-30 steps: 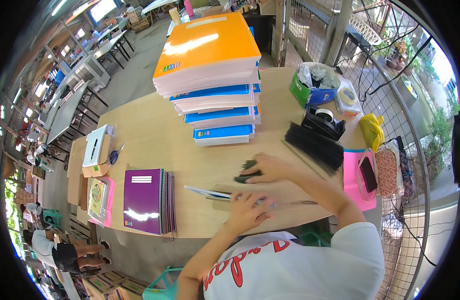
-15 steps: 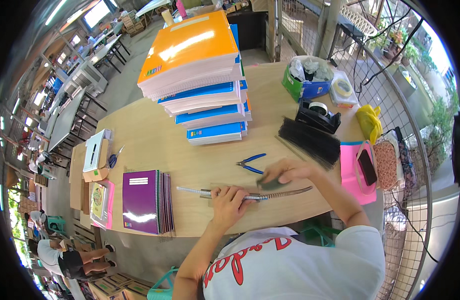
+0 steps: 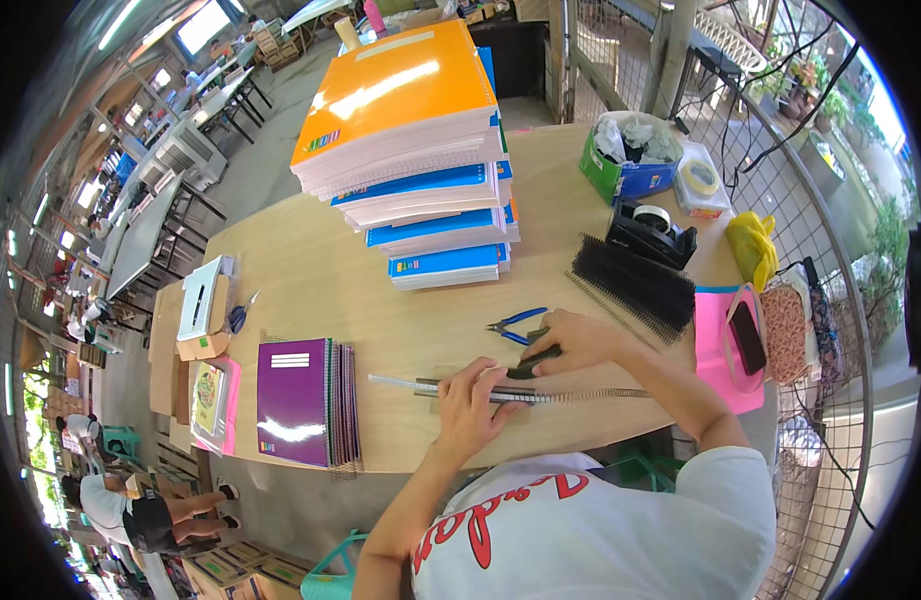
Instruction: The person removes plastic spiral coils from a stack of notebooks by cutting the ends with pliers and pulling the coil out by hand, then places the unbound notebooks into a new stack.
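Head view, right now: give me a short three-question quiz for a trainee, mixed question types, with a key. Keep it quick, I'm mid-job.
1. What colour are the handles of the pliers?
a) red
b) blue
c) yellow

2. True or false: the bundle of black coils lies to the left of the purple notebooks.

3. Which hand holds the small dark object?

Key:
1. b
2. False; the bundle of black coils lies to the right of the purple notebooks.
3. The right hand.
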Demonstrator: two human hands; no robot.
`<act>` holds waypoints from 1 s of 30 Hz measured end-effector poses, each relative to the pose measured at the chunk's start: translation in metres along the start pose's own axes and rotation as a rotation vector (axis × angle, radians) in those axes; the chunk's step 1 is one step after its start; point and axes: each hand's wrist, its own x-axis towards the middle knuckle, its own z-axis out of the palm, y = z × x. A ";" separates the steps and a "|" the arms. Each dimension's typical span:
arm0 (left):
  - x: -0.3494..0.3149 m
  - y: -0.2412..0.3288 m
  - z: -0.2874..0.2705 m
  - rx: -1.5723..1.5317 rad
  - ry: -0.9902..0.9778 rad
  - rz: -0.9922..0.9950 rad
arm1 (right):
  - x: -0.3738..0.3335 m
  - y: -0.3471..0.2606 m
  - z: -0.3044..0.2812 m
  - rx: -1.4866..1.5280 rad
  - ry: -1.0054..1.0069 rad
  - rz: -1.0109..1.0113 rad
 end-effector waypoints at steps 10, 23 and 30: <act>0.003 0.000 -0.005 -0.042 -0.038 -0.074 | 0.016 -0.002 0.008 -0.080 0.005 -0.019; -0.007 -0.035 -0.021 0.131 0.011 -0.130 | 0.034 -0.016 0.013 -0.159 -0.008 -0.001; -0.009 -0.033 -0.023 0.067 0.035 -0.237 | 0.051 0.000 0.019 0.041 0.031 0.013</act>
